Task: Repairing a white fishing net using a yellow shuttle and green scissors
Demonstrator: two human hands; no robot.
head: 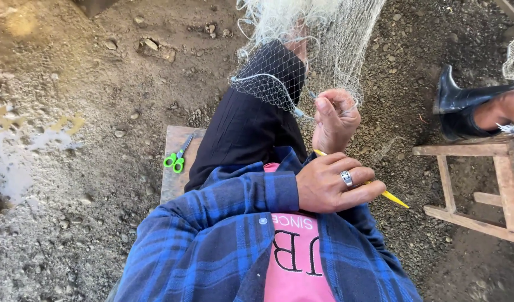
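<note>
My left hand (332,187), with a silver ring on one finger, reaches across my lap from a blue plaid sleeve and grips a yellow netting needle (394,198) whose tip points down to the right. Just above it, my right hand (335,120) is closed and pinches a strand of the white fishing net (324,50). The net hangs from the top of the view and drapes over my black-trousered knee (268,84). The two hands nearly touch.
Green-handled scissors (176,159) lie on the wooden bench (173,179) to the left of my leg. A wooden stool frame (480,184) stands at right, and another person's black rubber boot (458,100) is beside it. Gravelly dirt ground lies all around, with a wet patch at far left.
</note>
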